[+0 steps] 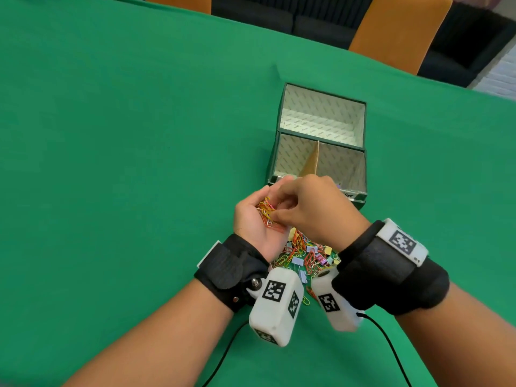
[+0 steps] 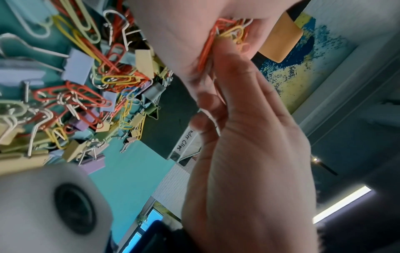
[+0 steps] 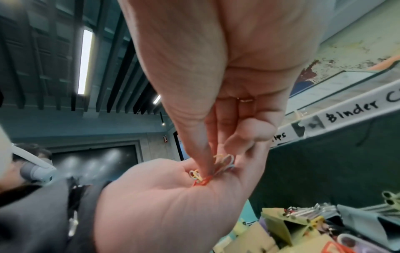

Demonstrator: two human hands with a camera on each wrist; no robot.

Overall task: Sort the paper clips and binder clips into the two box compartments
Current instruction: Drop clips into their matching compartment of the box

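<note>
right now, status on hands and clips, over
Left hand cupped, holding paper clips. Right hand pinching into them. Mixed pile on table. Box compartments look unfilled, path clear.

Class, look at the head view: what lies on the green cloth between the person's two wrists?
The mixed pile of paper clips and binder clips lies there, between the left hand and right hand; the head view shows it.
</note>
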